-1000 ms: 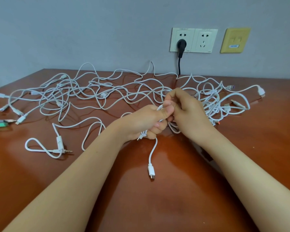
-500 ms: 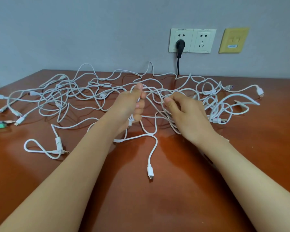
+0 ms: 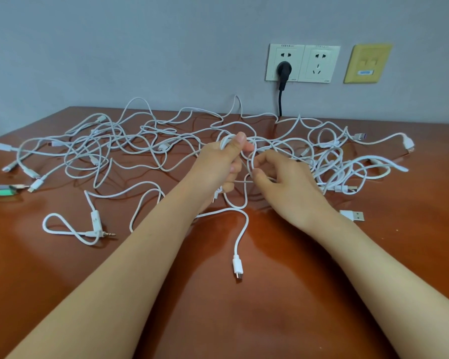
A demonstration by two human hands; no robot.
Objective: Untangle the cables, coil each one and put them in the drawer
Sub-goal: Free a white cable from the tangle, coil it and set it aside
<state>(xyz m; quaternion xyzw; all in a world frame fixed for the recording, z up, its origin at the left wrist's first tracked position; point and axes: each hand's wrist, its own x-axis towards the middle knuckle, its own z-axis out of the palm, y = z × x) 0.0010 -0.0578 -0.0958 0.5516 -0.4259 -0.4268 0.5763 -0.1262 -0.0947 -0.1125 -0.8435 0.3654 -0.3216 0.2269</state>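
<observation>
Above the middle of the bench (image 3: 270, 320), the left hand (image 3: 217, 167) gripped loops of a white cable (image 3: 237, 264), thumb pressed on top. The right hand (image 3: 290, 187), just beside it, pinched a strand. Tangled cables (image 3: 163, 147) sprawled beyond and to both sides, reaching the wall-side edge. Bare bench lay nearer.

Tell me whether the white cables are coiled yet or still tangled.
Tangled, none coiled. The white cables sprawl in crossing loops over the table; the left hand and right hand each grip strands in the heap.
</observation>
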